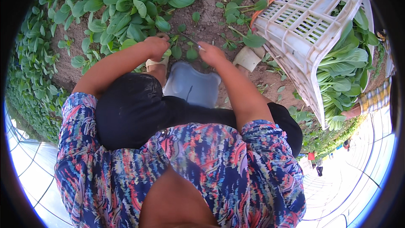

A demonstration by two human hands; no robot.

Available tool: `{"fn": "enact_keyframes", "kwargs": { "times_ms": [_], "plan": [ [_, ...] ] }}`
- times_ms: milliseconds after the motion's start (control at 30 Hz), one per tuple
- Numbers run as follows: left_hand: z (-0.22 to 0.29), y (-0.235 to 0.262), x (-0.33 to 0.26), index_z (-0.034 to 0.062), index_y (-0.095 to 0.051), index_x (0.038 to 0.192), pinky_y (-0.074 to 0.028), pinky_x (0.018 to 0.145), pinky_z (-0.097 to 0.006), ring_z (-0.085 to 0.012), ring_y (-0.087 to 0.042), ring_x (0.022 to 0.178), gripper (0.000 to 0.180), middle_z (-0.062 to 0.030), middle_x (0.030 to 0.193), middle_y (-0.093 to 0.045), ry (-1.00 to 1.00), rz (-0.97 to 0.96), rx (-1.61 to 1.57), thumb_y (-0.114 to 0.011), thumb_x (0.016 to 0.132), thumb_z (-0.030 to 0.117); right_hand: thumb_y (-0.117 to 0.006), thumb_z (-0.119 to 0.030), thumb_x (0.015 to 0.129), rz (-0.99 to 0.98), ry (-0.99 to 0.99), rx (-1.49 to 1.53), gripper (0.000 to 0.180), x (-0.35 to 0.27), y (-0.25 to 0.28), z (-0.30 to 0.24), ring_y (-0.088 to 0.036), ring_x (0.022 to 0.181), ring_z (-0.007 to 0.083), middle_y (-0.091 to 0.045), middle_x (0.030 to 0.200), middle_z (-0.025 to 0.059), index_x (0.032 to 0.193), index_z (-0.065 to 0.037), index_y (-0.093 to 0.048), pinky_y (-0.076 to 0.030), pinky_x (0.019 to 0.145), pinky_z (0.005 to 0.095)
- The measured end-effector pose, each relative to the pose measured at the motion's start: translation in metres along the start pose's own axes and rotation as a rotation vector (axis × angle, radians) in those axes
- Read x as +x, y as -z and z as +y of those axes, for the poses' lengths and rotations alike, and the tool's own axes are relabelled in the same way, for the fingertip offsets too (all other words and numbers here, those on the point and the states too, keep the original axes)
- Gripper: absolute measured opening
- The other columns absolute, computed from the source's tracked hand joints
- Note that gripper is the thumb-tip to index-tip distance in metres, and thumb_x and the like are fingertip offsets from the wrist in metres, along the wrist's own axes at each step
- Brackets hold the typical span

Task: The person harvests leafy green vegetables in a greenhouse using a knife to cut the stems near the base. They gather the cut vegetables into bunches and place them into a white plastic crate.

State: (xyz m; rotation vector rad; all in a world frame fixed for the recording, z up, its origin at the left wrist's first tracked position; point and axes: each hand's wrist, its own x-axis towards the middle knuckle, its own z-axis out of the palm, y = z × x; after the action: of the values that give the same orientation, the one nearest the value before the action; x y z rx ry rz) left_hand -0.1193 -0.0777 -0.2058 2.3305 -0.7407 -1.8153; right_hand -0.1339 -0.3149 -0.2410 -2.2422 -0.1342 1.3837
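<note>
My left hand (157, 47) is closed around a small leafy green plant (177, 50) growing in the soil just beyond my feet. My right hand (211, 53) grips a thin knife (190, 40) whose blade points left toward the base of that plant. Both forearms reach forward over my black-clad knees. A pale grey plastic stool (192, 85) shows between my legs, under me.
A white slatted plastic crate (301, 25) stands to my right, holding cut leafy greens (344, 69). Another person's hand in a checked sleeve (371, 100) reaches toward it. Rows of leafy greens (122, 12) fill the brown soil ahead and left. Beige sandals (249, 58) rest on the soil.
</note>
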Motion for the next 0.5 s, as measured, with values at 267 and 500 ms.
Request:
{"fn": "enact_keyframes", "kwargs": {
  "times_ms": [267,500],
  "plan": [
    [-0.007,0.006,-0.009,0.004,-0.056,0.104,-0.047,0.082,-0.036,-0.0274,-0.053,0.103,0.042,-0.0125,0.117,-0.049,-0.04,0.0,0.018,-0.062,0.062,0.011,-0.043,-0.022,0.082,-0.12,-0.131,-0.114,0.034,0.006,-0.01,-0.012,-0.057,0.099,0.0298,-0.061,0.106,0.0099,0.115,-0.023,-0.054,-0.046,0.079,0.0437],
    [0.025,0.072,-0.048,0.0018,-0.054,0.105,-0.037,0.096,-0.034,-0.0326,-0.048,0.112,0.049,-0.0192,0.12,-0.049,-0.34,0.382,-0.449,-0.062,0.056,0.004,-0.062,-0.027,0.066,0.356,-0.013,0.512,0.029,0.003,0.049,-0.017,-0.062,0.071,0.029,-0.062,0.08,0.0143,0.086,-0.007,-0.059,-0.049,0.063,0.0399]
  ]
}}
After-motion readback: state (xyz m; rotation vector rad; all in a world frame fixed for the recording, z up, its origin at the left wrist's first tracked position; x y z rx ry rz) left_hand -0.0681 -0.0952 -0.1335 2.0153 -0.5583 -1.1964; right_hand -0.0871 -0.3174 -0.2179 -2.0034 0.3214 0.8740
